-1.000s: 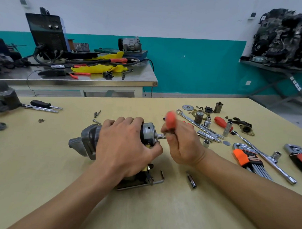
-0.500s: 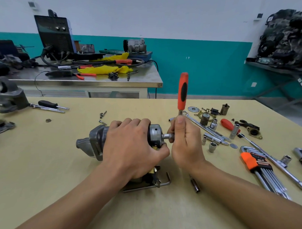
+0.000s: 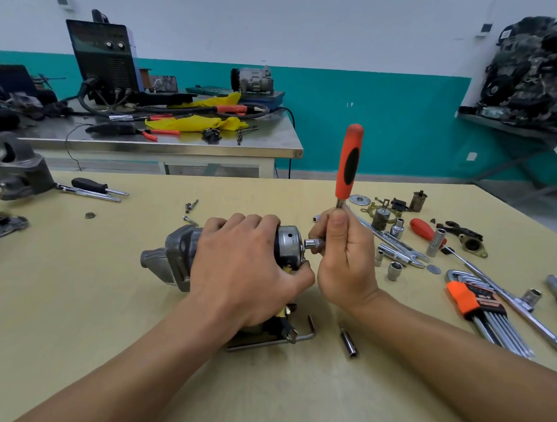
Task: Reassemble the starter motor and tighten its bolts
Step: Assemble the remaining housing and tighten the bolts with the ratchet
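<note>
The tan surface (image 3: 85, 312) fills the lower frame. At its centre lies the starter motor (image 3: 177, 255) on its side, nose toward the left. The left grip (image 3: 241, 269) is curled over the motor's body, holding it. Just right of it, the right grip (image 3: 345, 256) is wrapped round the shank of an orange-handled ratchet (image 3: 348, 164) (handle standing nearly upright), whose small socket (image 3: 314, 242) meets the motor's end cap. Loose sockets (image 3: 394, 271) lie scattered at centre right.
</note>
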The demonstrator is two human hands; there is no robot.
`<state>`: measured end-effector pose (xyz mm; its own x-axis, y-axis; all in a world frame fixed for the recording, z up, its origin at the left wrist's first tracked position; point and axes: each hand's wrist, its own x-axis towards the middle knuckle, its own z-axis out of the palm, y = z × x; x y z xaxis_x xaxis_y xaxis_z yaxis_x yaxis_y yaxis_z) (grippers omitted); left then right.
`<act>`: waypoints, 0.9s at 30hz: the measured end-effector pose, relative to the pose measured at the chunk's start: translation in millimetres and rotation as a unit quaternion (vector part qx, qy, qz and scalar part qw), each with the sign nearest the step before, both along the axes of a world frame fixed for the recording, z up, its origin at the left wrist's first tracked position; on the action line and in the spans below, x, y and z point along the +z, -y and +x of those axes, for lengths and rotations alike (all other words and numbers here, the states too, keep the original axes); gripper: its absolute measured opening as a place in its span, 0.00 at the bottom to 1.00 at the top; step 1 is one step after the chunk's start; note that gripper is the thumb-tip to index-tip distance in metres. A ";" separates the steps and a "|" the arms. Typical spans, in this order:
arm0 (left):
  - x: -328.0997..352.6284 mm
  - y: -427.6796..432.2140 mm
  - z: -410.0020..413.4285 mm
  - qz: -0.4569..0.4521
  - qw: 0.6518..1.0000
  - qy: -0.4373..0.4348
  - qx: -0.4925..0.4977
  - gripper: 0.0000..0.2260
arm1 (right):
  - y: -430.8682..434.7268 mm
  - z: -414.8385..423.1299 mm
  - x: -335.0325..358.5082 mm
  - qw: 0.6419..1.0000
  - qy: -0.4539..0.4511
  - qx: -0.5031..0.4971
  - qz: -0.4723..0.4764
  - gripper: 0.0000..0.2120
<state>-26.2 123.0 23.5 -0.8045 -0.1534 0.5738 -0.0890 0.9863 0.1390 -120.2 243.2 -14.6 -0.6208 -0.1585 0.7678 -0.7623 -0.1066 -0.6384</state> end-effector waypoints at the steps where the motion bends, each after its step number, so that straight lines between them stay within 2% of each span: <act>1: 0.0 0.0 -0.1 -0.001 1.000 -0.002 0.001 0.24 | -0.4 0.5 0.2 1.000 0.003 0.004 0.000 0.18; 4: -0.4 0.0 0.1 -0.005 1.000 -0.003 0.003 0.24 | -4.0 2.8 2.0 0.999 -0.033 0.019 0.015 0.20; 9: 0.1 -0.6 0.2 -0.001 1.000 0.003 0.002 0.24 | -4.0 0.3 4.2 0.996 -0.069 0.013 0.051 0.28; 13: -0.5 -0.7 -0.3 -0.004 1.000 -0.002 0.002 0.25 | -4.8 0.0 8.1 0.993 -0.096 0.015 0.066 0.28; 18: -2.4 0.7 -1.8 -0.013 1.000 -0.002 0.008 0.25 | -0.1 10.1 8.5 0.996 0.021 -0.060 0.066 0.24; 22: -3.7 1.1 -2.3 -0.019 1.000 -0.005 0.010 0.27 | 3.1 19.8 15.7 0.988 0.094 -0.086 0.087 0.28; 27: -3.9 0.3 -3.5 -0.024 1.000 0.005 0.019 0.29 | 7.4 21.1 31.5 0.947 0.253 -0.126 0.155 0.29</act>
<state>-29.8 122.7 19.6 -0.8047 -0.1560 0.5728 -0.1269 0.9878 0.0906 -99.2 235.8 17.0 -0.9445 -0.1255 0.3035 -0.3274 0.2903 -0.8992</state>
